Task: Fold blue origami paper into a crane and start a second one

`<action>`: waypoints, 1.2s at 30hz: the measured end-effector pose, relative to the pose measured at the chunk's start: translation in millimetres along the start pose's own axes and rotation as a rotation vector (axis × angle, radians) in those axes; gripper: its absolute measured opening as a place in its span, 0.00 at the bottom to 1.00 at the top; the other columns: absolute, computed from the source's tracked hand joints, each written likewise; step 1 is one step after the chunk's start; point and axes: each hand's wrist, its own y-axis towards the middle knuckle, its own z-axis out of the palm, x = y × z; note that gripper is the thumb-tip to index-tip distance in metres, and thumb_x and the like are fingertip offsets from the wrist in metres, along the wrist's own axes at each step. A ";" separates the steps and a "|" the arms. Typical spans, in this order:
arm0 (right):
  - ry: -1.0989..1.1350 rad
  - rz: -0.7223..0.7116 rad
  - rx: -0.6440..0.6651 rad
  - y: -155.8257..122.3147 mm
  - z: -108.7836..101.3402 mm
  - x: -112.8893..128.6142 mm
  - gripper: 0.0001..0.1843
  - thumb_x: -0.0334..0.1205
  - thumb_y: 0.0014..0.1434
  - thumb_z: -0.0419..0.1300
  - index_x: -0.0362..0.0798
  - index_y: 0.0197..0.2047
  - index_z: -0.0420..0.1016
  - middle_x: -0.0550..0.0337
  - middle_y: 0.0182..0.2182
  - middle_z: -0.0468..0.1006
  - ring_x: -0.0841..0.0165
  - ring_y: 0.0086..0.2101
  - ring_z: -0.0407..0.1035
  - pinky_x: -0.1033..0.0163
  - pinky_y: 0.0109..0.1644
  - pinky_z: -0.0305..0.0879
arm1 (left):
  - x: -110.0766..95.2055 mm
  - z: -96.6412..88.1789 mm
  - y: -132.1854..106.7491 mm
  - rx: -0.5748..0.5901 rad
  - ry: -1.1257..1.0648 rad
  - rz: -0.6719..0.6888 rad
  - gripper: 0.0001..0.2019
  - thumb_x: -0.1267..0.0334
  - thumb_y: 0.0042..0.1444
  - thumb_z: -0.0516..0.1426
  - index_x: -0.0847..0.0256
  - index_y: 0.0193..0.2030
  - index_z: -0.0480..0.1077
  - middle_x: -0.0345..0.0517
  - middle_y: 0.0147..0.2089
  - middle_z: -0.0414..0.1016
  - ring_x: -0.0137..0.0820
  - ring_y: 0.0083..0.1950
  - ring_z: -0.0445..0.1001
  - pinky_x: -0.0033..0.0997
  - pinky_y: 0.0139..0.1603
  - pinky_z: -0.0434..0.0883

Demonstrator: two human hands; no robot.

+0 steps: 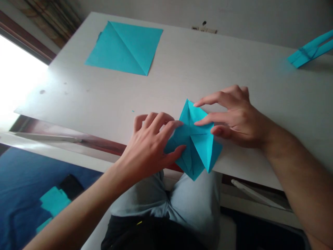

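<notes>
A partly folded piece of turquoise origami paper (198, 126) lies at the front edge of the white table, its near points jutting over the edge above my lap. Creases run across it, and a flap stands raised on its right side. My left hand (156, 142) holds its left side, the index finger on top and the thumb lower down at a fold. On the right side, my right hand (232, 116) has its index and middle fingertips on the paper and its thumb at the right edge, gripping the flap.
A creased turquoise sheet (127, 47) lies flat at the back left of the white table (104, 100). A folded turquoise paper strip shape (308, 52) sits at the far right. Lower left, turquoise paper pieces (55, 201) and a dark object (71, 186) rest on blue fabric.
</notes>
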 end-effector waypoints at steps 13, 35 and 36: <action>-0.087 -0.070 0.019 -1.1 3.8 -1.4 0.44 0.82 0.84 0.46 0.66 0.70 0.94 0.47 0.59 0.90 0.40 0.57 0.75 0.27 0.69 0.63 | 44.9 -6.9 12.6 -0.080 -0.016 -0.076 0.15 0.43 0.84 0.67 0.42 0.67 0.87 0.50 0.63 0.86 0.52 0.66 0.80 0.63 0.74 0.71; -0.306 -0.163 0.059 10.7 13.6 19.0 0.60 0.87 0.81 0.34 0.50 0.69 0.90 0.44 0.44 0.91 0.46 0.44 0.77 0.41 0.52 0.60 | 43.6 -3.8 8.9 -0.100 -0.100 -0.011 0.10 0.54 0.85 0.66 0.46 0.67 0.84 0.48 0.59 0.87 0.48 0.60 0.84 0.56 0.65 0.76; -0.304 -0.164 0.070 11.7 13.3 20.3 0.61 0.88 0.81 0.34 0.49 0.68 0.91 0.43 0.44 0.92 0.47 0.43 0.78 0.41 0.51 0.60 | 43.8 -3.9 9.1 -0.108 -0.102 -0.007 0.10 0.54 0.84 0.66 0.46 0.66 0.85 0.48 0.59 0.87 0.48 0.59 0.84 0.56 0.64 0.76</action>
